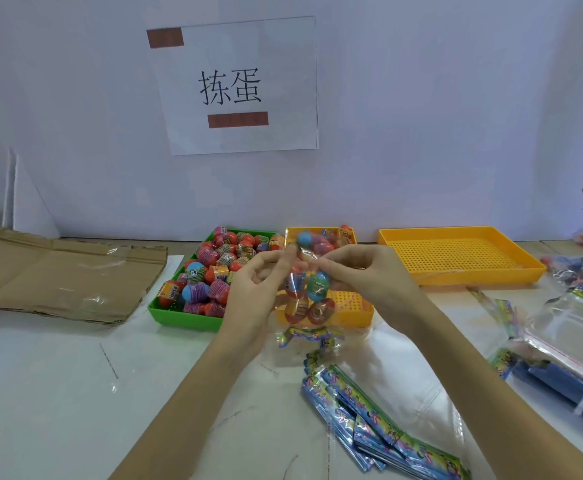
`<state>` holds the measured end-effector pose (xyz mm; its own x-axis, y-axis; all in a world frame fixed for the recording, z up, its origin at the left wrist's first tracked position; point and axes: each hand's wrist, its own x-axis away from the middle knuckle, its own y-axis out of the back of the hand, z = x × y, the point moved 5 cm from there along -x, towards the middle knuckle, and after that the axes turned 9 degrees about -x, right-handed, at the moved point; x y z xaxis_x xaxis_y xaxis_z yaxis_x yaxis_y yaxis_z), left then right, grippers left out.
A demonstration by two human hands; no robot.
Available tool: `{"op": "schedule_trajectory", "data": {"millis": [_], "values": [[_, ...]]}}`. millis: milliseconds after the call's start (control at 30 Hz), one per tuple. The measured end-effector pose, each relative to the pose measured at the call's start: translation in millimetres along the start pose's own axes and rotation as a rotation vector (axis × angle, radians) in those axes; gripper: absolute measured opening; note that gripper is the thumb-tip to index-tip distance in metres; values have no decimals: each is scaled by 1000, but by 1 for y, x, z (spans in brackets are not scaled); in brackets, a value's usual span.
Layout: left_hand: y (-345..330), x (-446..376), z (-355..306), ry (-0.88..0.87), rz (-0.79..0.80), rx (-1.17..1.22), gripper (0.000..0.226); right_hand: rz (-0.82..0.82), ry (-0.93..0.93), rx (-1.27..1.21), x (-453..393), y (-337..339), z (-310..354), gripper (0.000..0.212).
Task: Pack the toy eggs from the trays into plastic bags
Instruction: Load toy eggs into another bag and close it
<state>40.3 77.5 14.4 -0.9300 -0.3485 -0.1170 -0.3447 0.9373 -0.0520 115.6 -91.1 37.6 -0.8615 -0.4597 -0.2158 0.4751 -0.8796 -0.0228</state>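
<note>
Bare tabletop [58, 393] lies open at lower left; stacked bags [380, 420] (lower right) and flattened cardboard [58, 275] at left crowd the edges.

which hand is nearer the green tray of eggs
Left. The left hand pinches the plastic bag right at the green tray's right edge; the right hand grips the bag farther right, over the yellow tray.
</note>
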Motion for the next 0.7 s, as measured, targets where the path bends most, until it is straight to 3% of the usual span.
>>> {"op": "schedule_trajectory", "data": {"millis": [133, 433, 700], "values": [[5, -3, 0, -40, -20, 24, 20, -16, -116, -98, 0, 6, -5, 22], [17, -12, 3, 87, 178, 74, 27, -16, -224, -144, 0, 19, -7, 31], [19, -13, 3, -1, 120, -70, 19, 84, -235, -114, -3, 31, -8, 33]]}}
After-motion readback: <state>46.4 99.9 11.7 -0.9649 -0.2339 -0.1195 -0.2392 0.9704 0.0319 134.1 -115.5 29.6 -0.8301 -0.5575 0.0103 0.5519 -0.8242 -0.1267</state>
